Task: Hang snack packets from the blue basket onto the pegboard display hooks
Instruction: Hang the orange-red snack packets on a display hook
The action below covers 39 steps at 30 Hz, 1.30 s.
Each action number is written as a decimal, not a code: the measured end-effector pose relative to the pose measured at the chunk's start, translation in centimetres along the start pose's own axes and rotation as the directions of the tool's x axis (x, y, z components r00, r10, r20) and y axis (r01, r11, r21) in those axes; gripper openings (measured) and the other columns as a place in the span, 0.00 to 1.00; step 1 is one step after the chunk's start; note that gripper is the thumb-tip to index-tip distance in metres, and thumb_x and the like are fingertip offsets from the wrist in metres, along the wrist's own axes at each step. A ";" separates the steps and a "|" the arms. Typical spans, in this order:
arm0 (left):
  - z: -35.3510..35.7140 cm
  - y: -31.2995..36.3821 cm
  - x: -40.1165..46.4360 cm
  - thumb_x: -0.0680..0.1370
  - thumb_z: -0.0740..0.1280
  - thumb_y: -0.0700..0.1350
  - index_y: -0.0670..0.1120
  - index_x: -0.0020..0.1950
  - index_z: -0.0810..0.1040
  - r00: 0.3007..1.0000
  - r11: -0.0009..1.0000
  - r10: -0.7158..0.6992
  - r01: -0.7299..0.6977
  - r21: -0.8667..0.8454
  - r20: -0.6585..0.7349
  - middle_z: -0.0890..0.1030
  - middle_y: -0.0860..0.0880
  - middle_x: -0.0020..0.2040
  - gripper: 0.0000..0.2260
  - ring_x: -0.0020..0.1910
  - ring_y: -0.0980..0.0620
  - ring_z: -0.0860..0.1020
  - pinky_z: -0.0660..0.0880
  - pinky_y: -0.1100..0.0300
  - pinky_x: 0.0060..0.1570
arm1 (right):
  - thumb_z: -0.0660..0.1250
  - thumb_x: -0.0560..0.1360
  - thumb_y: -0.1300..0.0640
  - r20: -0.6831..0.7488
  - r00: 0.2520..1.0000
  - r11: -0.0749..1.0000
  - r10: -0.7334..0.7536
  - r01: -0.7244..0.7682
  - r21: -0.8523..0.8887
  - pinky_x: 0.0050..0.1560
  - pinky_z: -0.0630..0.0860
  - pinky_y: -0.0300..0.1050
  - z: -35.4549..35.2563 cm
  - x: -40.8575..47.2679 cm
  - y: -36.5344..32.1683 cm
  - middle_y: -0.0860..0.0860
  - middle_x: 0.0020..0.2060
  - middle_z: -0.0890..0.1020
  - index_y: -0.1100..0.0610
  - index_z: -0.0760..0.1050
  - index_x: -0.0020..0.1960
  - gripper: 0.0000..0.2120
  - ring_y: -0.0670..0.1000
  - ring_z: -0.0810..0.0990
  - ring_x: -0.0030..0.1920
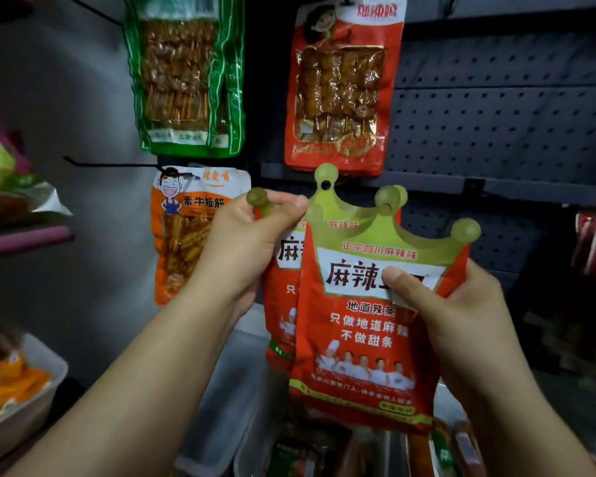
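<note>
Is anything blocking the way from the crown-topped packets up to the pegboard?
Nothing visible. The front packet and rear packet sit below the red skewer packet, with bare pegboard to the right. No free hook is clearly visible there.

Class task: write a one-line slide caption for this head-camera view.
Both hands hold red crown-topped packets before the pegboard: left hand pinches the rear packet, right hand grips the front packet.

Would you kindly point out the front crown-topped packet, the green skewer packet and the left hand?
front crown-topped packet (pixel 365 325): head view, red printed face.
green skewer packet (pixel 183 74): head view, clear window.
left hand (pixel 245 242): head view, back of hand.
</note>
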<state>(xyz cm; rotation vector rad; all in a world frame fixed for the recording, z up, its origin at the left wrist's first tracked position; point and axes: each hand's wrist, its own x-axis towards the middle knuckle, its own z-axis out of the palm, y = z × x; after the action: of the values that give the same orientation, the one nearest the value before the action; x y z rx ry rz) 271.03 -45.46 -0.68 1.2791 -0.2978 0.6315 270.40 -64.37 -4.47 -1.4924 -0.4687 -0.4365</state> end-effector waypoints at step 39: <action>0.2 0.7 5.2 0.73 0.71 0.42 0.51 0.43 0.84 0.984 0.953 0.010 -0.063 0.295 0.178 0.84 0.55 0.34 0.04 0.32 0.62 0.81 0.74 0.71 0.32 | 0.72 0.71 0.61 -0.031 0.997 0.982 0.071 -0.064 0.178 0.33 0.82 0.46 0.8 2.0 2.7 0.54 0.39 0.86 0.55 0.78 0.47 0.06 0.56 0.86 0.37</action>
<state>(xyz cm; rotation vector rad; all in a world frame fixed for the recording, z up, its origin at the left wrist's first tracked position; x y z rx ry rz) 274.81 -44.18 2.73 1.6293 -0.3809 0.6126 273.49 -63.42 -5.60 -1.3222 -0.4153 -0.3594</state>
